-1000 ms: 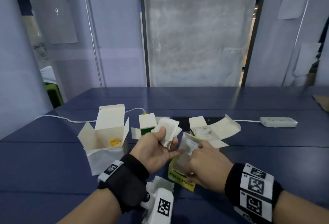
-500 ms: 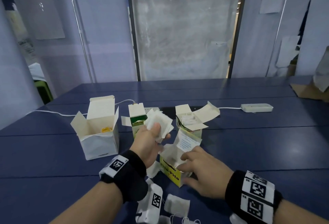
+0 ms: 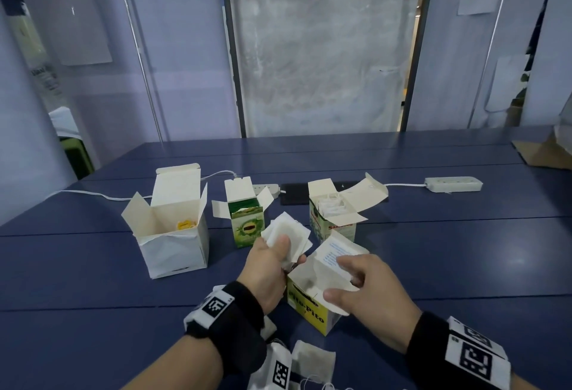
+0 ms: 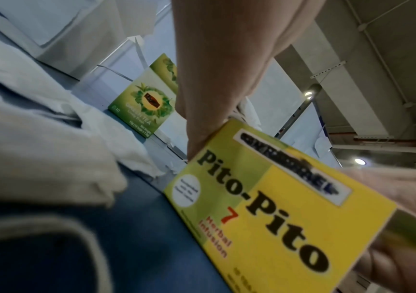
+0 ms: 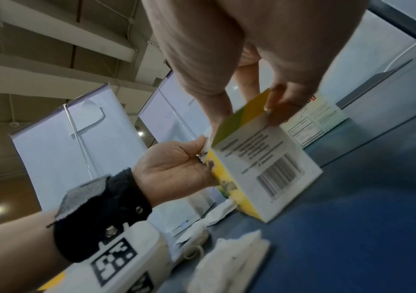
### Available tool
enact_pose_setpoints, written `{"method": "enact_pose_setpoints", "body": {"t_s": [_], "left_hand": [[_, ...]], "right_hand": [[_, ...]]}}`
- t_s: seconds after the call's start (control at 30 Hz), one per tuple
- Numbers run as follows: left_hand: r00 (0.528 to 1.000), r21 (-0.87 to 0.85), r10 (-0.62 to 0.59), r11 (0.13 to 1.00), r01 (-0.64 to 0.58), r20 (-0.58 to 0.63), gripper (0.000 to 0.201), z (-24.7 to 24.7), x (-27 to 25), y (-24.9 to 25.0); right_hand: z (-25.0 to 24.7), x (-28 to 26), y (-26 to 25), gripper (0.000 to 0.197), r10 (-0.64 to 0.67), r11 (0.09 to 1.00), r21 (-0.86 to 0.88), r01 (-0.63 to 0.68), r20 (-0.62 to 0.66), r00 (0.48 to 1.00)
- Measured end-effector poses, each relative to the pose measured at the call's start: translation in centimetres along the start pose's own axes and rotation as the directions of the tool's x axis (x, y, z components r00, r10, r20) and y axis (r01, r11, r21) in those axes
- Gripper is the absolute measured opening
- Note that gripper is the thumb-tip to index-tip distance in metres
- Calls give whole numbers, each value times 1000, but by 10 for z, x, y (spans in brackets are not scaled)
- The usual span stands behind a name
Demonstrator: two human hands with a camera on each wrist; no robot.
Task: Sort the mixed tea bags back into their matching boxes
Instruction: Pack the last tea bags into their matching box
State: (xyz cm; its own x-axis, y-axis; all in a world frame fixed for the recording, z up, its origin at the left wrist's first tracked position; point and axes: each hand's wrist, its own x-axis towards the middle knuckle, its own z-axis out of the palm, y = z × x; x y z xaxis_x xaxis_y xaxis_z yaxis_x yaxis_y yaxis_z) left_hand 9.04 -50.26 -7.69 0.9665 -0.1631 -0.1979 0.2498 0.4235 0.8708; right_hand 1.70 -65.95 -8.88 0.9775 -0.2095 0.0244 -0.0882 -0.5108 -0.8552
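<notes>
Four boxes: you have them standing open on the blue table [image 3: 433, 259].
Yellow box [image 3: 309, 312]: it stands nearest you, at the centre, printed "Pito-Pito", flaps up.
Right hand [image 3: 368, 303]: your thumb and fingers curl round the yellow box's top flaps from its 3 o'clock side.
Left hand [image 3: 266, 272]: you pinch a fan of white tea bags [image 3: 286, 231] under your thumb, just at 10 o'clock of the yellow box; the hand touches that box's near corner in the right wrist view.
Green box [image 3: 247, 225]: at 11 o'clock from the yellow box, just beyond your left hand.
Third printed box [image 3: 332, 222]: at 12 o'clock, white tea bags inside.
White box [image 3: 173, 235]: at 9 o'clock of the green box, with something yellow at its bottom.
Loose tea bags [image 3: 312, 361]: they lie at 6 o'clock, between your wrists.
Power strip [image 3: 453, 184]: far at 2 o'clock.
</notes>
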Motion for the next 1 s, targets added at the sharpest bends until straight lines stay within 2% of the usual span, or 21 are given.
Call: {"method": "enact_pose_setpoints", "body": {"t_s": [0.07, 0.1, 0.2, 0.23, 0.3, 0.37, 0.43, 0.6, 0.7, 0.77, 0.83, 0.9, 1.0], "left_hand": [[1000, 8, -13, 1000, 13, 15, 33, 0, 0, -1], [1000, 15, -13, 1000, 13, 23, 33, 1, 1, -1], [998, 86, 23, 996, -28, 57, 33, 3, 1, 1], [997, 120, 40, 992, -48, 67, 32, 3, 1, 3], [993, 211, 70, 973, -90, 98, 29, 2, -1, 6], [984, 313, 96, 939, -139, 150, 28, -1, -1, 14], [970, 404, 94, 897, -180, 223, 30, -4, -1, 24], [913, 669, 1, 681, -299, 407, 29, 1, -1, 53], [888, 770, -21, 507, -387, 460, 32, 5, -2, 64], [874, 779, -31, 469, -415, 484, 34, 8, -4, 69], [862, 760, -37, 491, -425, 505, 36, 11, -8, 72], [851, 718, -38, 556, -418, 524, 34, 13, -12, 72], [849, 564, -38, 763, -316, 527, 33, 13, -18, 67]], "right_hand": [[-6, 0, 1, 75, 43, 999, -9, -43, 45, 998], [-8, 0, 0, 69, 63, 998, 23, -65, 83, 995], [-13, 1, 1, 33, 72, 994, 57, -89, 240, 968], [-14, 1, 2, 32, 74, 996, 28, -85, 270, 960], [-16, 3, 5, 44, 70, 997, -44, -60, 269, 961], [-22, 8, 1, 59, 62, 993, -113, -40, 195, 979], [-29, 14, -9, 59, 5, 990, -139, 11, 113, 994], [-37, 27, -39, 30, -222, 975, -28, 221, -27, 975], [-33, 28, -54, 20, -263, 956, 144, 257, 25, 965], [-30, 27, -59, 16, -292, 937, 226, 267, 90, 952], [-27, 26, -60, 14, -310, 926, 266, 268, 133, 941], [-27, 25, -59, 14, -311, 915, 305, 263, 120, 943], [-27, 25, -58, 9, -281, 918, 304, 256, 39, 959]]}}
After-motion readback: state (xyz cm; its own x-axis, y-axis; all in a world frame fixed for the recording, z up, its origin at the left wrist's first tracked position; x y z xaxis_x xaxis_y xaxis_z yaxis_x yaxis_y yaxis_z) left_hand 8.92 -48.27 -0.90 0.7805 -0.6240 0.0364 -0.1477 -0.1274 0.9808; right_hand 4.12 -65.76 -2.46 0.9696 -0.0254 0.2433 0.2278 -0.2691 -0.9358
